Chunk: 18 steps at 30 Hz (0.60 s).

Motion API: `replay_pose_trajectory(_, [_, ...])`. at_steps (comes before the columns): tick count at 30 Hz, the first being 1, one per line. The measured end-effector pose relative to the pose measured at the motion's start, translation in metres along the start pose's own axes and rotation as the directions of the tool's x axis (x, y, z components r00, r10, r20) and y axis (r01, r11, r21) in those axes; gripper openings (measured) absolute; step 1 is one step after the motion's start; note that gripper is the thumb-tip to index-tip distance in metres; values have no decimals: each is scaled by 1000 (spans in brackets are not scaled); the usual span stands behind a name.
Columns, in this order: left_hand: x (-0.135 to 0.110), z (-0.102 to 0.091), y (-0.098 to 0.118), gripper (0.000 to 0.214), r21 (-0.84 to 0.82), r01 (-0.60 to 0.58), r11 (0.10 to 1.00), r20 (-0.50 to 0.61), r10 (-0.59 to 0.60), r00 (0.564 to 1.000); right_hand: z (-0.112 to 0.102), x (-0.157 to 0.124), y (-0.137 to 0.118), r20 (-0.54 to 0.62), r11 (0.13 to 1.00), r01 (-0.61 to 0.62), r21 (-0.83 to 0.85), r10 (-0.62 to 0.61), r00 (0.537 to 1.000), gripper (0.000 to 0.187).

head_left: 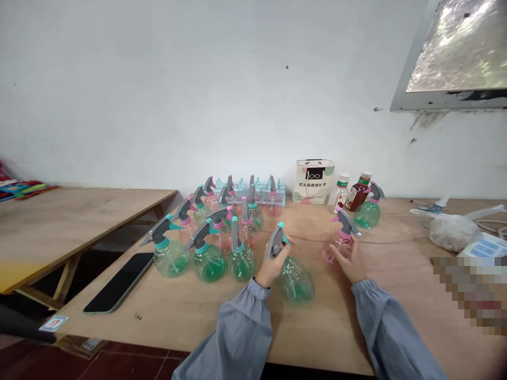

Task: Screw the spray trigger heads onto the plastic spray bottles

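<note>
My left hand (272,265) is closed around the neck of a green spray bottle (295,282) with a grey trigger head, which tilts to the right on the wooden table (396,295). My right hand (350,261) wraps its fingers round a pink spray bottle (336,244) standing upright a little farther back. Both arms wear grey sleeves. To the left stands a cluster of several green and pink spray bottles (214,232).
A black phone (119,283) lies near the table's left edge. At the back stand a small white box (313,181), two small bottles (350,192) and another green spray bottle (368,208). A plastic bag (453,231) lies at the right. A second table (59,221) stands left.
</note>
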<state>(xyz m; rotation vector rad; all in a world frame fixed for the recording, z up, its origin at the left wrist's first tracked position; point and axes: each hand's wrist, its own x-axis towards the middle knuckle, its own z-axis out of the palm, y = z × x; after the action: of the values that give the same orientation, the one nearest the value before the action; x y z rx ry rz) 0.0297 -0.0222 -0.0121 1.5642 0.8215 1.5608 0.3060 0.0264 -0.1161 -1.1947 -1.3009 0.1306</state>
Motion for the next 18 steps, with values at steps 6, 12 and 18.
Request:
replay_pose_trajectory(6, [-1,-1,-1,26,32,-2,999,-51,4,999,1,0,-2,12,999,0,32,-1,1000,81])
replay_pose_trajectory(12, [2,-4,-1,26,4,-35,999,5,35,999,1,0,-3,8,1000,-4,14,4,1000,79])
replay_pose_trajectory(18, [-1,-8,-1,25,98,-111,989,-114,122,986,0,-1,4,29,999,-9,40,7,1000,81])
